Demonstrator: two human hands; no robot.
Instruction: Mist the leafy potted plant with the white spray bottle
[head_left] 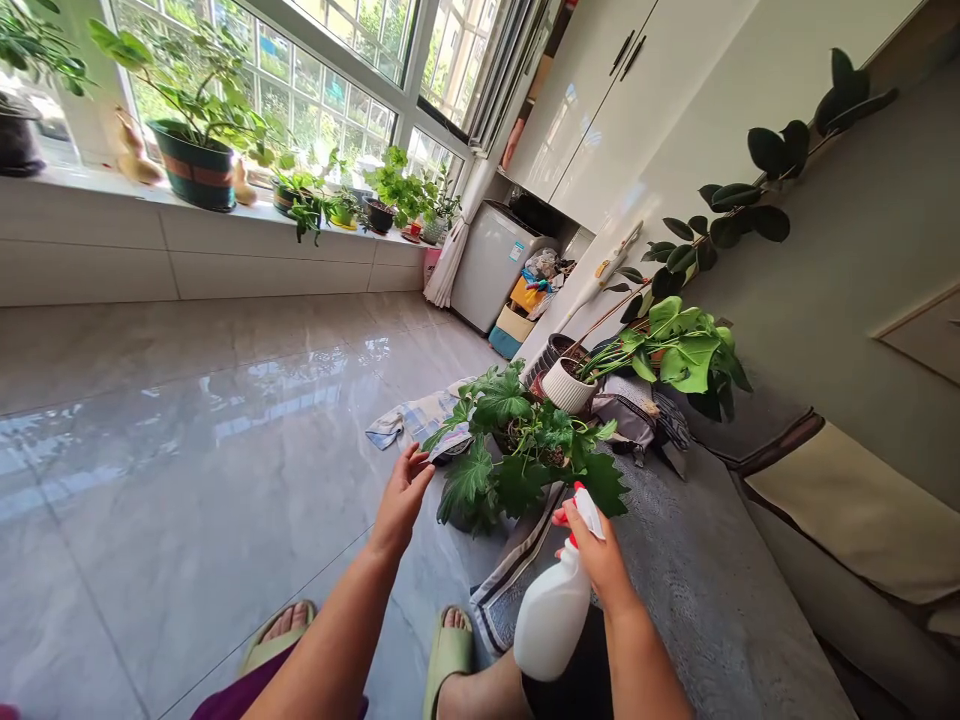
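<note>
In my right hand point(592, 545) is a white spray bottle point(551, 620) with a red and white trigger head, gripped around its neck. The nozzle end points toward a leafy green potted plant point(517, 440) in front of me. Just left of that plant, my left hand point(405, 495) is raised with its fingers apart and holds nothing. Its fingertips are close to the lower left leaves; whether they touch, I cannot tell. Foliage hides most of this plant's pot.
A white ribbed pot point(568, 388) with a broad-leaved plant stands behind, beside a tall rubber plant point(727, 215). A checked cloth point(420, 415) lies on the floor. To the right is a grey sofa point(697, 580). Potted plants line the windowsill point(82, 195); a washing machine point(487, 265) stands in the corner.
</note>
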